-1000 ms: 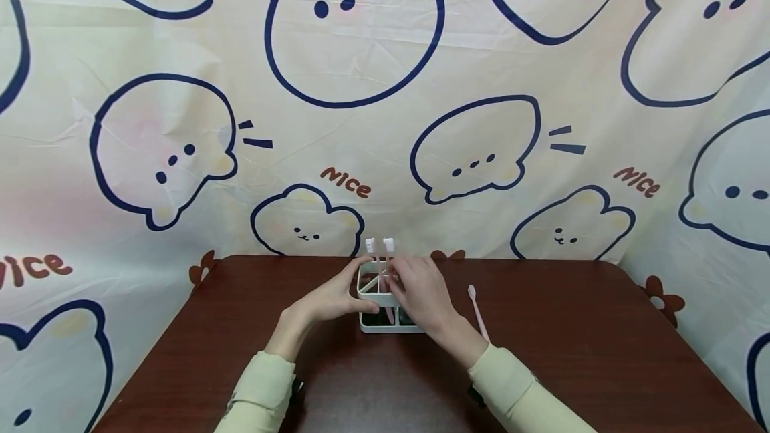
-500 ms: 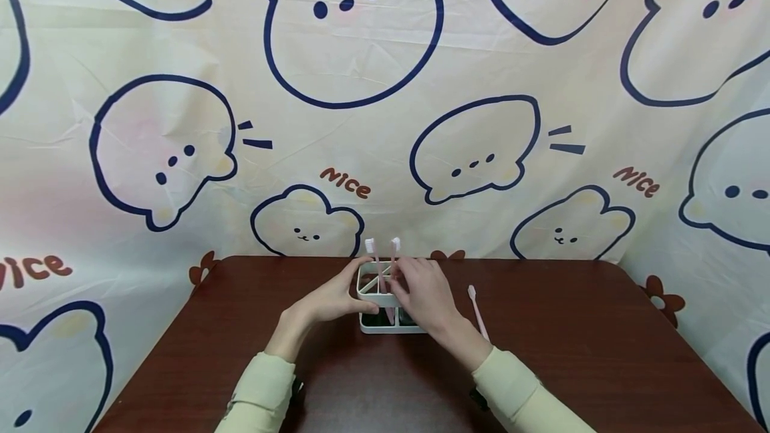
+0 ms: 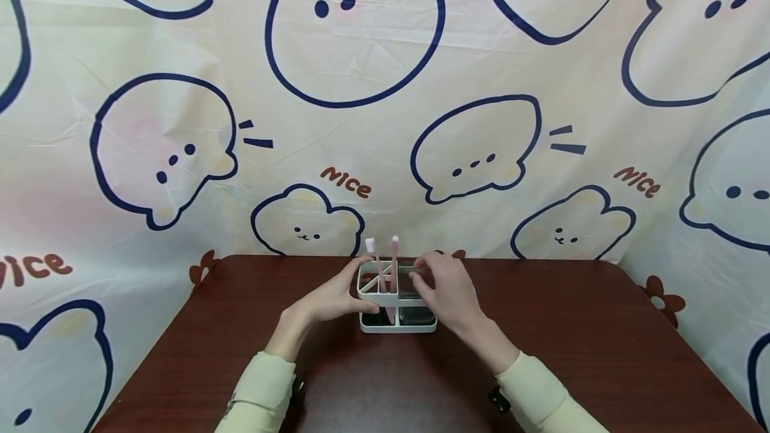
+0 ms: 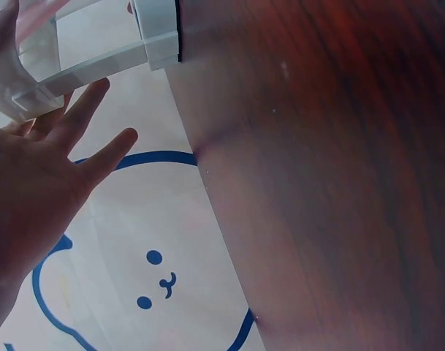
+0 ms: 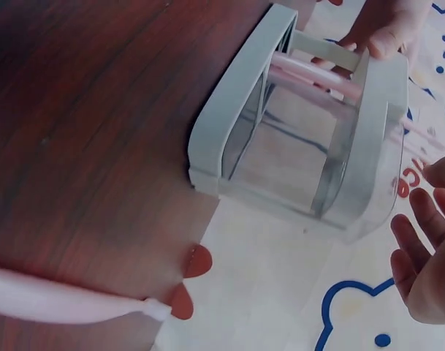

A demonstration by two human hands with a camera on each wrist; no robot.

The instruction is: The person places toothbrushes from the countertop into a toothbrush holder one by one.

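Note:
A white toothbrush holder (image 3: 415, 301) with clear sides stands on the table, near its far edge. My left hand (image 3: 325, 299) grips it from the left, thumb at the front of the upper frame and fingers round the back. Two pink toothbrushes stand in its left half, bristles up: one toothbrush (image 3: 381, 274) leans left, the other toothbrush (image 3: 394, 271) is nearly upright. My right hand (image 3: 451, 294) is just right of them at the holder's right side, fingers loosely bent with nothing held. In the right wrist view, its fingers (image 5: 427, 219) are apart from the holder.
Another pink toothbrush (image 5: 61, 298) lies on the table to the right of the holder; in the head view my right hand and forearm hide it. The dark brown table (image 3: 240, 326) ends at a cloth backdrop (image 3: 385, 139) printed with cartoon animals.
My right hand has let go of the second toothbrush and moved right. That toothbrush now stands in the holder beside the first. The left hand has stayed on the holder.

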